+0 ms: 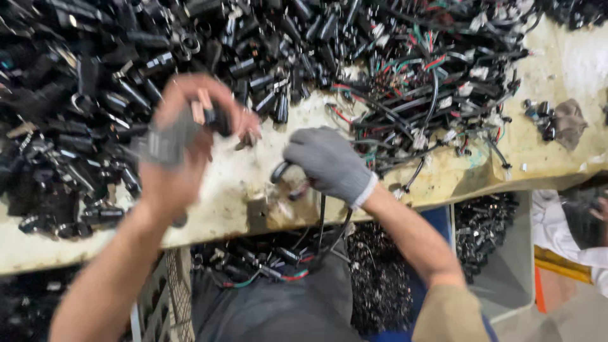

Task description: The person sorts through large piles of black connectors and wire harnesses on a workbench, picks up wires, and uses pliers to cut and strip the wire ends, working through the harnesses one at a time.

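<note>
- Two hands work over a stained pale counter [443, 171], seen from above by the person wearing the camera.
- The left hand [183, 136] is bare and raised above the counter's near-left part, forearm rising from the bottom left. It is blurred; its fingers are curled around one small black connector [218, 120], with a grey patch below it that cannot be made out clearly.
- The right hand [329, 161] wears one grey knit glove and lies knuckles up near the middle of the counter's near edge. Its fingers are clenched around one black cable [278, 171], whose curved end shows at the left of the glove.
- The cable drops over the near edge, and below it shows as a pair of black strands hanging toward the lap.
- One large heap of black plastic parts [76, 95], far too many to count, covers the counter's left side and far edge.
- One tangle of wire harnesses [430, 69], black with red and green strands and white tags, fills the far-right part.
- A few loose black pieces and one crumpled grey rag [570, 123] sit by the right edge.
- Below the near edge, bins [513, 266] hold more black parts, partly hidden by the arms and lap.
- Another person's white sleeve [557, 234] is cut off at the lower right.
</note>
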